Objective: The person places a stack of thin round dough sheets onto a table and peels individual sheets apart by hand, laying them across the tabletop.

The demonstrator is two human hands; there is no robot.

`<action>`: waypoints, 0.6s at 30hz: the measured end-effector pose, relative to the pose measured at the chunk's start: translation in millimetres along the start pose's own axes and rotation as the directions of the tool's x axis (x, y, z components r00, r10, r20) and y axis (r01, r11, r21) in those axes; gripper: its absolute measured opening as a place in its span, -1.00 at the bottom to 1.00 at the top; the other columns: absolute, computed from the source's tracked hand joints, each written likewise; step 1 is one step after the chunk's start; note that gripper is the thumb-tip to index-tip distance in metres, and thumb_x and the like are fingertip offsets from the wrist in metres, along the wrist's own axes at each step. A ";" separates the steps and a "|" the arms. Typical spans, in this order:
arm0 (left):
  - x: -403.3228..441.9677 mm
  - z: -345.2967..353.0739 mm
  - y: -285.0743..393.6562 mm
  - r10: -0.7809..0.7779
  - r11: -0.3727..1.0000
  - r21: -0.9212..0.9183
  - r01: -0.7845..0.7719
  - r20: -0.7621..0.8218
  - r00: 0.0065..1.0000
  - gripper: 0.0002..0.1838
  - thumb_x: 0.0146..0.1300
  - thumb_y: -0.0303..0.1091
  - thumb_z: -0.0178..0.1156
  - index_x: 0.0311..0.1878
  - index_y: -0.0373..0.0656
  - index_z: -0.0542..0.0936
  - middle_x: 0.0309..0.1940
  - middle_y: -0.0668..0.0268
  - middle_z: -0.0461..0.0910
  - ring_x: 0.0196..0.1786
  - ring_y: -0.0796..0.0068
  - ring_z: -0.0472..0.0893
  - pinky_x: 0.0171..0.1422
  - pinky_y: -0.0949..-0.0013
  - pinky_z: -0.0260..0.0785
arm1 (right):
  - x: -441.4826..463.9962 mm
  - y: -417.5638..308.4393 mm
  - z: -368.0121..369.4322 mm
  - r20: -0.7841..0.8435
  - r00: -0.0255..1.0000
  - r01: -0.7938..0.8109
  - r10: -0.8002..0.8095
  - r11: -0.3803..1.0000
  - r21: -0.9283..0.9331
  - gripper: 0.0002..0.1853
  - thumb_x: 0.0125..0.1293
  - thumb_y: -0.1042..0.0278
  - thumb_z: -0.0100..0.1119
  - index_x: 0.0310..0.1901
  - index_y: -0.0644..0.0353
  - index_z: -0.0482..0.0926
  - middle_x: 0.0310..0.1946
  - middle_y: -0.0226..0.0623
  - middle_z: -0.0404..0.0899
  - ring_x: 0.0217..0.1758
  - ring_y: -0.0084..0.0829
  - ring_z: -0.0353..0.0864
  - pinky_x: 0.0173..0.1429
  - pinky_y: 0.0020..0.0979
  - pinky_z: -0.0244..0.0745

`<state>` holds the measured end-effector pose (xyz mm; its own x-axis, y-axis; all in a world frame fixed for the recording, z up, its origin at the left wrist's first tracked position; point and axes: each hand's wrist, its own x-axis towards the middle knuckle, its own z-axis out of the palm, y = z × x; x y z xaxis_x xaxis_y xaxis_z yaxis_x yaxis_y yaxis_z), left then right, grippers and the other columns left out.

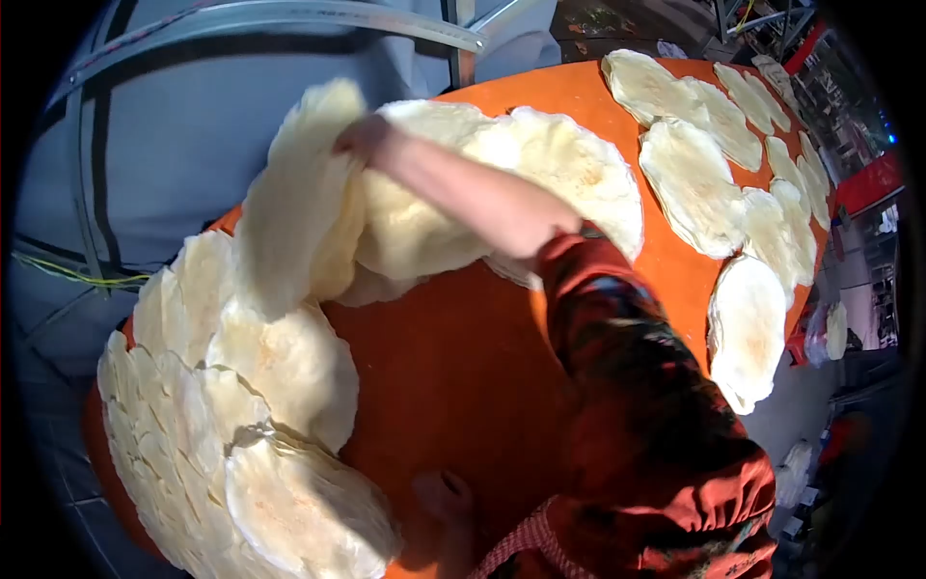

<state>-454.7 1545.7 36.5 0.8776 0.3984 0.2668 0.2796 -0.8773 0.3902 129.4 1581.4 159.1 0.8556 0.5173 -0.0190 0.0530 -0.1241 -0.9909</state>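
My right hand (367, 143) grips the edge of a large, thin, pale flatbread (294, 207). The bread hangs raised and tilted, blurred by motion, above other breads. Just to its right a pile of overlapping flatbreads (569, 164) lies under my outstretched forearm. Below the raised bread are a round flatbread (285, 362) and a stack of flatbreads (304, 507) near the bottom. My left hand (444, 496) is low in the middle, in shadow by the orange surface, right of that stack; its fingers are too dark to make out.
The breads lie on a large round orange table (453, 376). Many overlapping flatbreads (159, 425) cover its left side, and several more flatbreads (690, 183) lie along the right. A metal rail (289, 13) and grey-blue sheeting (174, 164) stand beyond the far left edge.
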 end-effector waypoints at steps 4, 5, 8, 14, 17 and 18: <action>13.4 -15.2 10.7 -0.053 0.992 -0.106 0.068 0.136 0.989 -0.97 0.10 -0.47 0.06 -0.39 -0.21 0.47 -0.41 0.07 0.44 -0.31 0.00 0.42 -0.22 0.07 0.28 | -77.3 -5.5 -127.7 -0.179 0.929 -0.228 0.325 0.880 0.418 -0.78 0.01 0.48 0.21 -0.26 0.37 0.61 -0.35 -0.13 0.61 -0.27 -0.20 0.62 -0.12 -0.21 0.55; 9.8 -11.2 7.4 -0.039 0.992 -0.117 0.051 0.103 0.994 -0.95 0.13 -0.46 0.05 -0.37 -0.22 0.46 -0.40 0.05 0.42 -0.30 0.00 0.40 -0.23 0.08 0.26 | -92.7 11.3 -151.8 -0.275 0.899 -0.233 0.340 0.904 0.358 -0.77 0.00 0.48 0.22 -0.28 0.41 0.60 -0.34 -0.11 0.61 -0.28 -0.20 0.62 -0.12 -0.22 0.55; 13.5 -8.4 9.3 0.021 0.996 -0.091 -0.021 0.001 1.000 -0.96 0.11 -0.48 0.05 -0.39 -0.23 0.45 -0.43 0.05 0.42 -0.32 -0.02 0.40 -0.21 0.06 0.27 | -92.2 111.0 -200.6 -0.446 0.849 -0.360 0.284 0.928 -0.094 -0.67 -0.10 0.48 0.31 -0.23 0.42 0.61 -0.30 -0.10 0.62 -0.25 -0.22 0.61 -0.13 -0.23 0.54; 16.8 -14.6 18.4 0.032 0.999 -0.016 -0.032 0.010 0.999 -0.95 0.12 -0.49 0.02 -0.39 -0.25 0.45 -0.41 0.03 0.42 -0.31 -0.05 0.41 -0.19 0.03 0.28 | -94.9 97.6 -202.3 -0.470 0.780 -0.445 0.412 0.894 0.044 -0.52 -0.08 0.46 0.38 -0.05 0.39 0.54 -0.23 -0.14 0.62 -0.21 -0.20 0.64 -0.14 -0.21 0.58; 8.6 -1.8 11.3 0.014 1.000 -0.007 -0.014 -0.019 1.000 -0.93 0.14 -0.49 0.01 -0.37 -0.27 0.46 -0.39 0.00 0.41 -0.29 -0.07 0.40 -0.20 0.03 0.27 | -82.8 90.8 -202.8 -0.233 0.804 -0.505 0.547 0.835 0.217 -0.56 -0.07 0.39 0.41 -0.10 0.30 0.57 -0.25 -0.21 0.63 -0.25 -0.25 0.65 -0.21 -0.21 0.58; 6.7 0.0 9.8 0.009 1.000 -0.007 -0.009 -0.032 0.999 -0.93 0.14 -0.49 0.01 -0.36 -0.27 0.46 -0.38 -0.02 0.40 -0.28 -0.08 0.39 -0.20 0.03 0.27 | -80.7 82.5 -198.5 -0.243 0.794 -0.533 0.557 0.831 0.159 -0.57 -0.07 0.37 0.42 -0.10 0.28 0.58 -0.25 -0.22 0.63 -0.24 -0.27 0.65 -0.21 -0.22 0.58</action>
<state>-446.0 1539.8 42.1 0.8672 0.3990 0.2981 0.2688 -0.8788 0.3942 167.0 1361.3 105.4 0.8344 0.1357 -0.5341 -0.4943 -0.2442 -0.8343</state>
